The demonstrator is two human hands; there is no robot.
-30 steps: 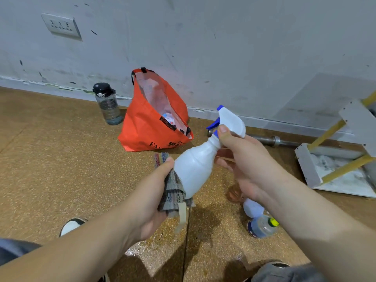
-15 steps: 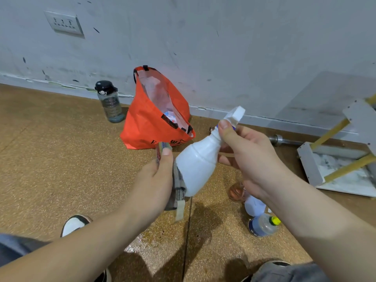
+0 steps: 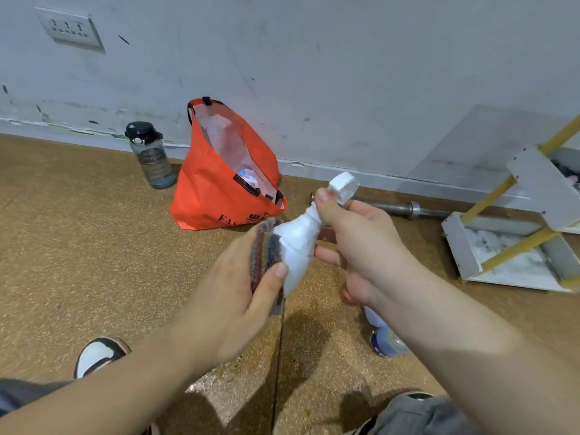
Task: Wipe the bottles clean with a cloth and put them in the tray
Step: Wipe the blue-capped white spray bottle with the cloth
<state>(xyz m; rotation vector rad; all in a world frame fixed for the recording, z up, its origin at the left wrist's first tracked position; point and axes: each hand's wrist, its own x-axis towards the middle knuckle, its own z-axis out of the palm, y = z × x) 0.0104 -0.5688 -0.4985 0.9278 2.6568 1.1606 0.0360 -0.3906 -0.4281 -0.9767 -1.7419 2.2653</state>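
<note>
White plastic bottle (image 3: 298, 246) looks light, smooth and probably a little slippery; it is in the air between both grips. Right grip (image 3: 354, 246) is curled around its thin neck, I think the safest hold. Left grip (image 3: 232, 296), closed on the cloth (image 3: 265, 252), presses it against the body.

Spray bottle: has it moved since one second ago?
Yes. The spray bottle twisted in the right hand: its trigger, earlier pointing toward the orange bag, is now almost hidden; its place beside the bag barely changed.
</note>
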